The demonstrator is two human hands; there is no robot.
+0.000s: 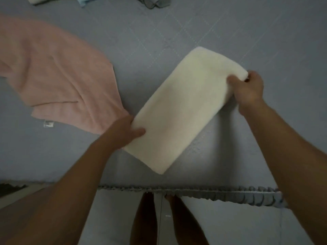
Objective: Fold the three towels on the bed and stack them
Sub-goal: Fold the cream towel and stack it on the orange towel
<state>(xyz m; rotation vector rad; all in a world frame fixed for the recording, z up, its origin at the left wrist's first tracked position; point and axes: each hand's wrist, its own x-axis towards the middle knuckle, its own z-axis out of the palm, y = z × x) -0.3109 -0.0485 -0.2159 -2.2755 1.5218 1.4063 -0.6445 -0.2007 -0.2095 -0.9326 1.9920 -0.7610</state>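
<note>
Cream towel (184,110), plush folded rectangle, pinched by left hand (126,131) and right hand (249,91).

We see a folded towel (184,110) lying slantwise on the bed (194,29), right of centre. Our left hand (126,132) grips its near-left edge, our right hand (247,91) its far-right corner. An unfolded towel (58,75) spreads to the left, and crumpled cloths (152,1) lie along the far edge.

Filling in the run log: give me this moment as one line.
step: folding cream towel | left hand: holds near edge | right hand: holds far corner | pink towel: unfolded on bed
</note>
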